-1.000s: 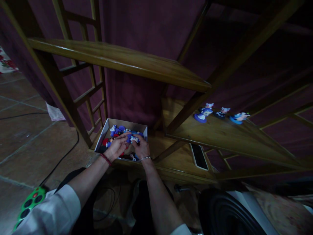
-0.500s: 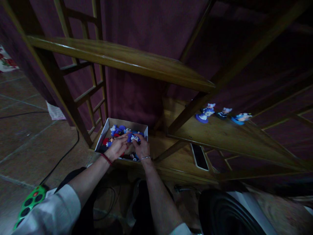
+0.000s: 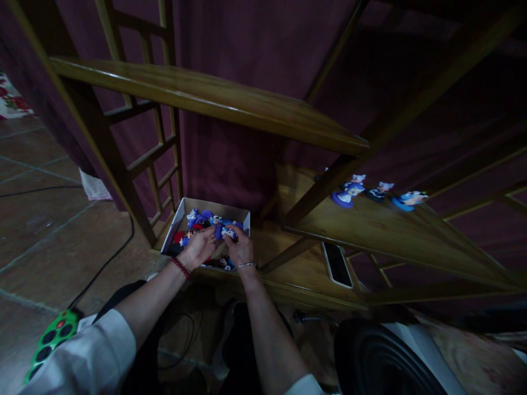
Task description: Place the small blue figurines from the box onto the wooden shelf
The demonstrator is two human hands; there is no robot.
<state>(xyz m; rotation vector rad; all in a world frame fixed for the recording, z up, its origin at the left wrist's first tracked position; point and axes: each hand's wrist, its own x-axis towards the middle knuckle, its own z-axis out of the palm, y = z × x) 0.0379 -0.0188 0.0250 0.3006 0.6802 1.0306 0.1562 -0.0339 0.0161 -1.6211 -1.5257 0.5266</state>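
A small purple-and-white figurine (image 3: 228,233) lies sideways between my two hands, just above an open cardboard box (image 3: 165,241). My right hand (image 3: 241,249) grips its right side between thumb and fingers. On the other side, the fingertips of my left hand (image 3: 200,247) hold the round purple base (image 3: 218,231); part of that grip is hidden. Inside the box lie several more figurines, among them a purple one (image 3: 192,217) at the back left and a red one (image 3: 178,236) near the left wall.
Several figurines stand on the wooden shelf (image 3: 304,216) to the right, including a purple-based one (image 3: 348,195) and a blue-based one (image 3: 408,200). A phone (image 3: 337,265) lies on the lower board. Overhead runs a wooden beam (image 3: 206,104). A green device (image 3: 53,340) is at lower left.
My left fingers have drawn back slightly toward the figurine's base, which shows more plainly now. The figurine stays between my hands over the box. The view has shifted slightly.
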